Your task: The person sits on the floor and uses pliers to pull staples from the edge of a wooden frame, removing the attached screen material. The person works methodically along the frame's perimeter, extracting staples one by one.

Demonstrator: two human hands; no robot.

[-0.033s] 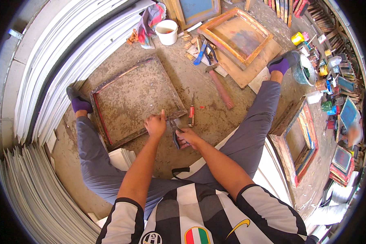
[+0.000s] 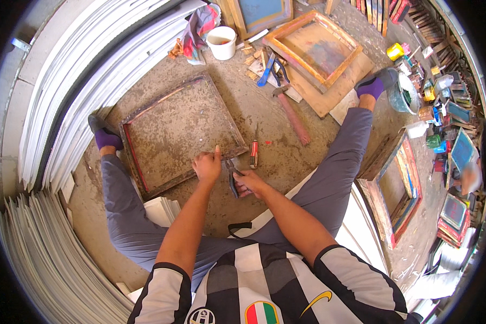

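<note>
A worn wooden frame [image 2: 173,184] lies on the floor between my legs, its near side toward me. My left hand [image 2: 206,166] is closed round that near side, close to the right corner, with the thumb pointing away from me. In my right hand [image 2: 250,184] I grip pliers [image 2: 233,185] with dark handles. Their jaws meet the frame's near edge just right of my left hand; what they bite on is too small to tell. A screwdriver [image 2: 254,154] with a red handle rests on the floor beside the frame's corner.
Farther off lie a hammer [image 2: 294,119] and blue-handled pliers [image 2: 267,70]. A white bucket [image 2: 221,43] and another wooden frame [image 2: 282,48] stand beyond. Stacked white sheets [image 2: 65,108] line the left. At right are more frames [image 2: 373,208] and paint containers [image 2: 395,51].
</note>
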